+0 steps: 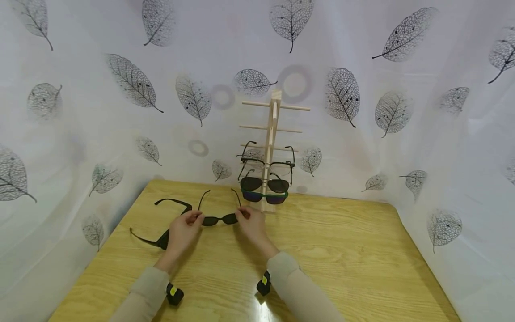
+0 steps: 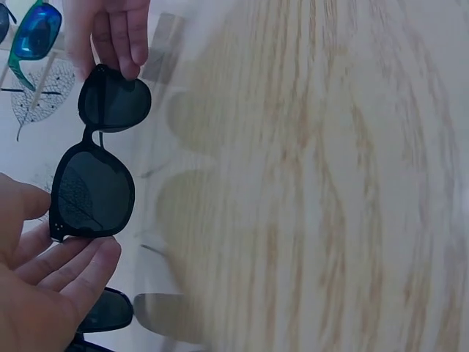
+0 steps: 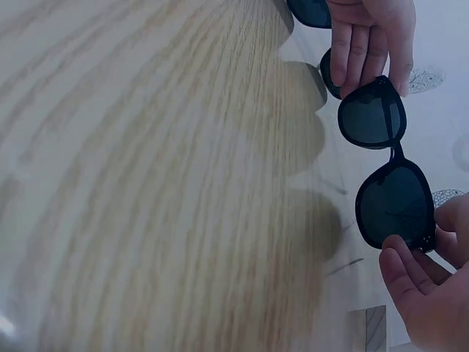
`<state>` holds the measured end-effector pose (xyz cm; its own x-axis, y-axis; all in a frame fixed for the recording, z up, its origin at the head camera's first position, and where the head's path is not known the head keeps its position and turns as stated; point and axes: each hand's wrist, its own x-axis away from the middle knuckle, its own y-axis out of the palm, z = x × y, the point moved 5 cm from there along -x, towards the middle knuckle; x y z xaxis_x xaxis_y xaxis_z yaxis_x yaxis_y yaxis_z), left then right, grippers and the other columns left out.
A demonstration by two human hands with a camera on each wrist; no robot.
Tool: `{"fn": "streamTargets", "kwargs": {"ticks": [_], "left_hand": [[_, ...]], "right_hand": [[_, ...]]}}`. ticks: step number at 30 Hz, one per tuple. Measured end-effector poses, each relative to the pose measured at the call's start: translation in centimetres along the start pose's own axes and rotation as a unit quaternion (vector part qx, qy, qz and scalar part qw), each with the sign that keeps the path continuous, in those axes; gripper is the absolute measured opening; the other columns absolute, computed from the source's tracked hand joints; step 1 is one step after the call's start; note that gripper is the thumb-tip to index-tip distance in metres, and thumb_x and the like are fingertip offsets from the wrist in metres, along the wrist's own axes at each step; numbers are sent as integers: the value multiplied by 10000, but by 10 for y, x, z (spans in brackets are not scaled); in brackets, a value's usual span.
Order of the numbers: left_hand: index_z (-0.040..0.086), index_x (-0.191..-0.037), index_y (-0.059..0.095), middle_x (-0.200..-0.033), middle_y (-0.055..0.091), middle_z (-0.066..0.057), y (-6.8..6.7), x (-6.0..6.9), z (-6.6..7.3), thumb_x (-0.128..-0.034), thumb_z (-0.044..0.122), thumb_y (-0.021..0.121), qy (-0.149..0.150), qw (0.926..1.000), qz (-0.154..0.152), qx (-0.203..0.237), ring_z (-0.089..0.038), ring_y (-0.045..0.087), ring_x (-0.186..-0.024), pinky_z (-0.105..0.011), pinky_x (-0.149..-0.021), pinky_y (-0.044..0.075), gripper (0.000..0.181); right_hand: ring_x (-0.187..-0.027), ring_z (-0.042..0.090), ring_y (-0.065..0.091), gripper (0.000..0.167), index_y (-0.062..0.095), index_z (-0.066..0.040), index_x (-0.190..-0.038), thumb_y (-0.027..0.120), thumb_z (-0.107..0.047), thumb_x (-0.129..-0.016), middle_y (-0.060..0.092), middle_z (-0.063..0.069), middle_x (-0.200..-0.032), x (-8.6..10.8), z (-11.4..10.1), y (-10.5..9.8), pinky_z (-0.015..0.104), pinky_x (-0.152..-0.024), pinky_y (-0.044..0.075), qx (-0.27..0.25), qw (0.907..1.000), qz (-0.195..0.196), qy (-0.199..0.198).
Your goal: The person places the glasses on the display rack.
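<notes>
A pair of black sunglasses [image 1: 219, 220] is held between both hands above the table, lenses toward me and temples pointing away. My left hand [image 1: 185, 230] pinches its left end between thumb and fingers. At the other end, my right hand [image 1: 252, 223] pinches the frame the same way. The left wrist view shows both dark lenses [image 2: 93, 192] with the left fingers under the corner. In the right wrist view the right hand [image 3: 432, 286] grips the near corner of the frame. Beside the left hand lie more black sunglasses [image 1: 162, 239], partly hidden by it.
Behind the hands stands a wooden display rack [image 1: 273, 120] with several crossbars. Clear-lensed glasses [image 1: 281, 165], dark sunglasses [image 1: 252, 183] and green-framed sunglasses [image 1: 275, 198] hang on its lower part. A leaf-patterned white curtain [image 1: 342, 147] surrounds the wooden table [image 1: 342, 264].
</notes>
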<state>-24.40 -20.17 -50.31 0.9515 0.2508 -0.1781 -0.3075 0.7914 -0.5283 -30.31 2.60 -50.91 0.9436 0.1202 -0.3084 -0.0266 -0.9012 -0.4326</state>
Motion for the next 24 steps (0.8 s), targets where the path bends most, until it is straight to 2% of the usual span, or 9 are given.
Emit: {"fn": "streamTargets", "kwargs": {"ticks": [3,6,12,16,19,23,24], "left_hand": [[49,-1264,753,-1063,778,-134,-3,2,3,-1046,281,685,-20,10000,-16,12,-252,740,-942,-353,-808,608,326],[53,-1259,763,-1078,788,-144,-9,5,7,-1039,292,696,115,9999,63,-31,-269,751,-953,-355,-809,614,332],[61,-1230,787,-1081,808,-147,-22,13,12,-1017,273,732,297,9994,163,-7,-179,772,-887,-200,-716,583,306],[26,-1218,782,-1026,809,-178,-31,20,16,-1003,253,752,358,9990,150,239,-205,786,-798,-170,-649,572,315],[14,-1208,782,-1006,806,-193,-38,25,22,-998,247,759,364,9981,116,474,-134,768,-724,-181,-632,584,314],[20,-1213,781,-1030,804,-189,-51,31,29,-1001,269,757,303,9973,29,668,21,708,-693,-234,-641,615,328],[21,-1218,779,-1042,804,-182,-55,33,30,-1000,272,758,267,9970,8,722,18,712,-698,-247,-646,623,334]], "right_hand": [[-802,174,708,170,799,0,-1073,705,-123,-1004,793,99,-940,2,-4,-2,247,-714,572,-48,10000,37,36],[-806,159,699,183,799,-4,-1087,703,-139,-1010,793,92,-952,4,-10,-5,235,-718,565,-112,9999,5,27],[-789,108,681,161,808,-68,-1087,708,-170,-1013,793,72,-961,11,-22,-10,205,-699,552,-235,9996,-124,-52],[-791,104,690,153,808,-100,-1099,713,-185,-1014,794,67,-972,15,-32,-15,194,-690,553,-428,9987,-223,-131],[-810,108,702,156,806,-104,-1110,717,-187,-1012,797,63,-994,18,-39,-17,199,-704,564,-505,9982,-288,-165],[-835,120,715,172,803,-100,-1119,723,-209,-1012,799,69,-1016,21,-51,-20,209,-734,577,-606,9974,-331,-227],[-839,134,722,183,803,-97,-1117,723,-223,-1013,799,75,-1016,22,-54,-21,208,-738,579,-658,9969,-342,-273]]}}
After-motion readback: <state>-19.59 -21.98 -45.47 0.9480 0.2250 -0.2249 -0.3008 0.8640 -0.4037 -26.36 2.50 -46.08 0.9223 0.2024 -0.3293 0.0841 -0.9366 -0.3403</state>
